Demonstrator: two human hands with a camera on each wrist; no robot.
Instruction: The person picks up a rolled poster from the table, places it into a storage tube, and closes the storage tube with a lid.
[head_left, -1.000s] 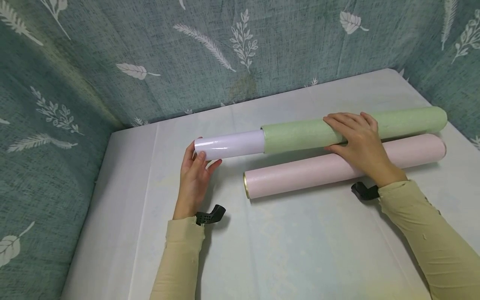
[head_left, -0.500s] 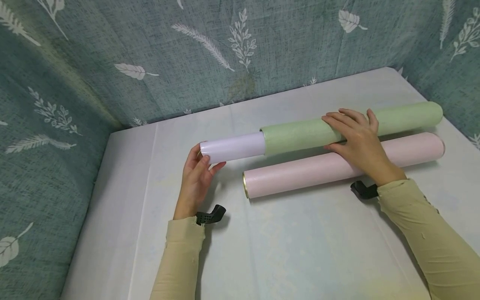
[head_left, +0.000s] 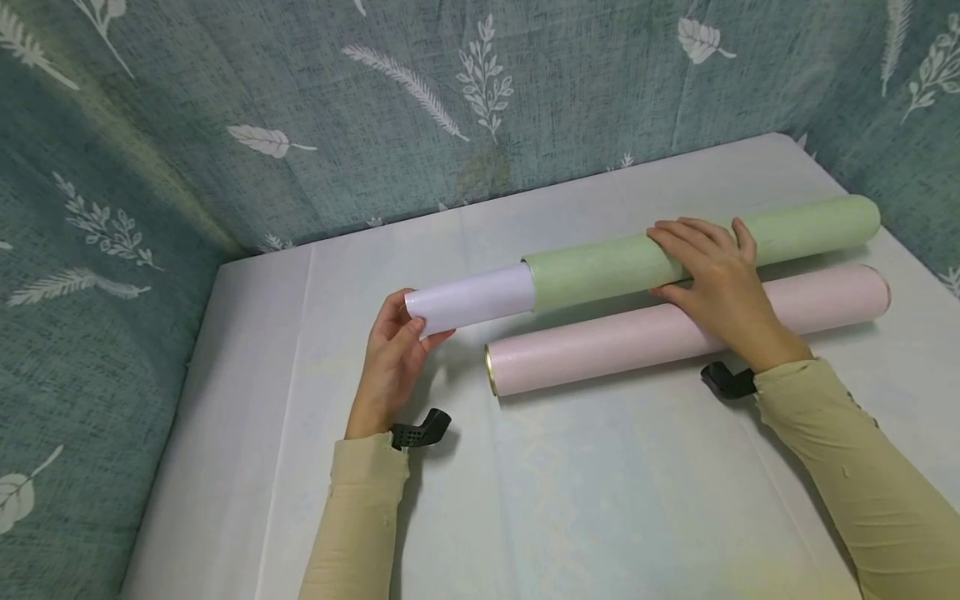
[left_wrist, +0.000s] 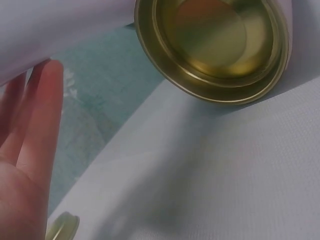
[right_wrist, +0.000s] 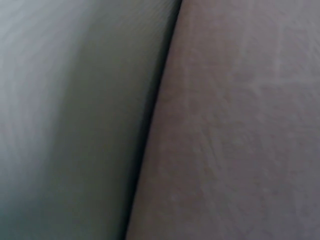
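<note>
My left hand [head_left: 393, 358] pinches the left end of a glossy lavender roll [head_left: 472, 298], thumb in front and fingers behind. The roll's other end sits inside the open mouth of a long green tube [head_left: 592, 271], which hides it. Around the middle of this green tube my right hand [head_left: 712, 279] grips, fingers over the top and thumb on the near side. Below lies a pink tube [head_left: 600, 350], passing under the right wrist. In the left wrist view the pink tube's recessed gold metal end [left_wrist: 215, 45] faces the camera, beside the left fingers [left_wrist: 42, 115].
A white cloth covers the table [head_left: 600, 492]. Green leaf-patterned curtains [head_left: 405, 158] border it at the back and sides. A small gold-coloured piece [left_wrist: 64, 227] shows at the lower edge of the left wrist view. Black wrist cameras [head_left: 423, 429] stick out near both cuffs.
The lavender roll has slid slightly rightward into the green tube, and its left end has dipped. The green tube's far end has shifted left and up. The pink tube stays put.
</note>
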